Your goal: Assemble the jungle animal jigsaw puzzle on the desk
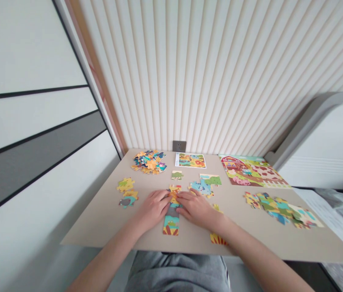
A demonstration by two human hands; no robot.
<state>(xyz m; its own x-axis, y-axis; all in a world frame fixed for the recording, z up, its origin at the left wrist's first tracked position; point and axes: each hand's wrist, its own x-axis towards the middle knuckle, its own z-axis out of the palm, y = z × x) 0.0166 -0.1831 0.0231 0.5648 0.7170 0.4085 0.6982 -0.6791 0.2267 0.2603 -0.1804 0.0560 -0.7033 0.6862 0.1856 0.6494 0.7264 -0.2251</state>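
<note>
A narrow column of joined jigsaw puzzle pieces (171,222) lies on the table in front of me, with a crocodile and red-brown shapes near its lower end. My left hand (154,209) is closed at the column's left side, fingertips on its upper pieces. From the right, my right hand (196,207) reaches the same pieces, fingers closed and pressed on them; the fingers partly cover the pieces. Just beyond the right hand lie joined blue and green pieces (203,186). A yellow piece with red spikes (218,238) is partly hidden under my right forearm.
A heap of pieces (149,161) sits at the back left, near loose yellow pieces (125,185). A small picture card (190,160) and a single green piece (177,175) lie behind my hands. At right are a farm picture board (253,172) and overlapping pieces (281,209).
</note>
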